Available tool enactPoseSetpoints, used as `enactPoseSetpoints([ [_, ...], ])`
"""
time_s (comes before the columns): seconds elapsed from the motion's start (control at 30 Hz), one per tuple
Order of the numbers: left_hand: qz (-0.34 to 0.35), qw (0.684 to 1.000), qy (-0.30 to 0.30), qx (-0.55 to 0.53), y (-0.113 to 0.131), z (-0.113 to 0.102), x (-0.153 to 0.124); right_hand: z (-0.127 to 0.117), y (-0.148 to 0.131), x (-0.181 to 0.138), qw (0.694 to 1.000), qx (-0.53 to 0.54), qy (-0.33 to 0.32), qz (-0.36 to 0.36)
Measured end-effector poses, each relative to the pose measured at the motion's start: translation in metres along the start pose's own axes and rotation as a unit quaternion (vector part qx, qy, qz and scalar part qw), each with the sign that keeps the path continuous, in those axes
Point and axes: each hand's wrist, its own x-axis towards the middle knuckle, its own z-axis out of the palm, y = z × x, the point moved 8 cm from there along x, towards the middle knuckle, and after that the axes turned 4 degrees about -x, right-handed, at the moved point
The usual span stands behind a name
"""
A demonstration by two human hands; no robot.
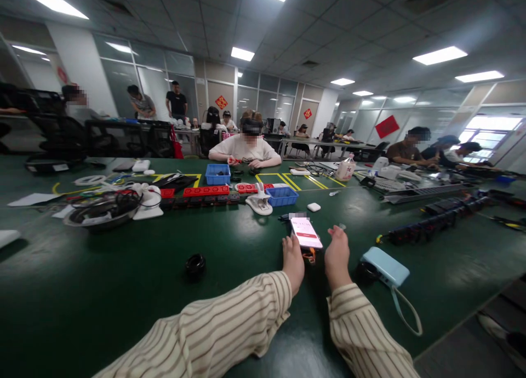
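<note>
A smartphone (304,233) with a lit white and red screen is held between my two hands above the green table (123,279). My left hand (293,262) grips its left edge, fingers curled under it. My right hand (337,256) holds the right edge, thumb up beside the screen. Both sleeves are cream with brown stripes. A small orange thing hangs under the phone, too small to name.
A light blue power bank (385,266) with a strap lies right of my hands, a black ring (195,264) to the left. Farther off are blue bins (217,174), red strips (206,191), a white clip lamp (259,201), a bowl of cables (102,209). A person (245,148) sits opposite; others sit at the right.
</note>
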Motion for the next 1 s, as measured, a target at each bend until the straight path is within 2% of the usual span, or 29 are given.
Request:
enactPoseSetpoints([
  [0.07,0.042,0.997,0.014,0.059,0.016,-0.018,-0.031,-0.001,-0.039,-0.016,0.997,0.025,0.022,-0.067],
  [0.1,0.091,0.983,-0.013,0.157,0.03,-0.024,-0.052,0.003,-0.066,-0.03,0.99,0.054,0.016,-0.131],
  [0.17,0.189,0.921,-0.146,0.31,0.051,-0.032,-0.104,0.032,-0.117,-0.065,0.964,0.084,-0.079,-0.238],
  [0.2,0.216,0.885,-0.186,0.367,0.057,-0.044,-0.13,0.055,-0.137,-0.087,0.945,0.077,-0.161,-0.275],
  [0.23,0.249,0.859,-0.186,0.407,0.066,-0.064,-0.153,0.079,-0.154,-0.112,0.916,0.061,-0.242,-0.313],
  [0.27,0.261,0.841,-0.156,0.448,0.073,-0.09,-0.168,0.101,-0.166,-0.137,0.885,0.034,-0.309,-0.348],
  [0.3,0.268,0.825,-0.094,0.488,0.081,-0.119,-0.179,0.119,-0.173,-0.16,0.86,0.001,-0.347,-0.374],
  [0.37,0.271,0.781,0.063,0.559,0.097,-0.18,-0.189,0.149,-0.177,-0.194,0.826,-0.076,-0.361,-0.425],
  [0.4,0.263,0.756,0.12,0.587,0.101,-0.205,-0.189,0.161,-0.175,-0.206,0.813,-0.116,-0.361,-0.443],
  [0.47,0.237,0.719,0.175,0.629,0.103,-0.241,-0.18,0.182,-0.163,-0.222,0.791,-0.186,-0.377,-0.445],
  [0.53,0.209,0.704,0.193,0.651,0.102,-0.262,-0.167,0.193,-0.154,-0.23,0.775,-0.21,-0.393,-0.448],
  [0.6,0.18,0.705,0.171,0.664,0.097,-0.272,-0.154,0.195,-0.153,-0.237,0.753,-0.195,-0.407,-0.479],
  [0.7,0.152,0.719,0.1,0.671,0.091,-0.27,-0.143,0.192,-0.155,-0.247,0.724,-0.157,-0.428,-0.518],
  [0.9,0.15,0.738,0.079,0.653,0.106,-0.27,-0.132,0.196,-0.149,-0.246,0.75,-0.108,-0.417,-0.502],
  [1.0,0.154,0.759,0.036,0.631,0.107,-0.27,-0.127,0.196,-0.149,-0.248,0.736,-0.044,-0.434,-0.518],
])
